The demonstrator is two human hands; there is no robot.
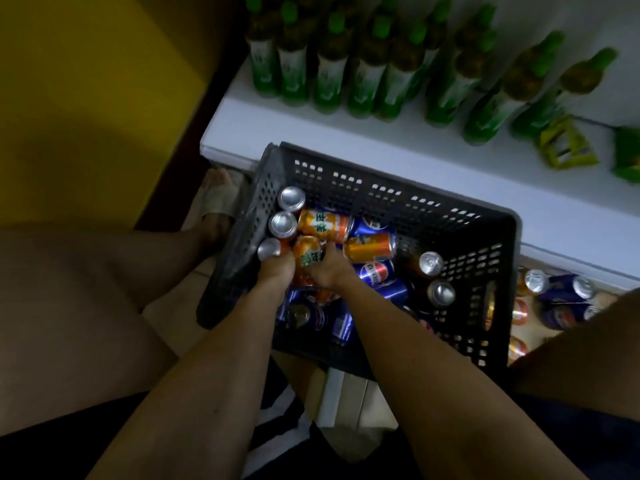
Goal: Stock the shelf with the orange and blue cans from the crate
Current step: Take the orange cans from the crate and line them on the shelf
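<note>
A black plastic crate (498, 271) sits tilted against the white shelf and holds several orange cans and blue cans (375, 271), some lying, some upright. Both of my hands reach into its left side. My left hand (275, 273) and my right hand (329, 268) close from either side on one orange can (306, 251) with green lettering. Upright cans with silver tops (283, 223) stand right beside my left hand along the crate's left wall. More orange cans (323, 221) lie just beyond my fingers.
The white shelf (263, 126) above the crate carries rows of green-capped bottles (329, 71) and green packets (568, 147) at the right. Under it, to the right of the crate, orange and blue cans (554, 299) stand on a lower level. My knees flank the crate; a sandalled foot (218, 199) is at its left.
</note>
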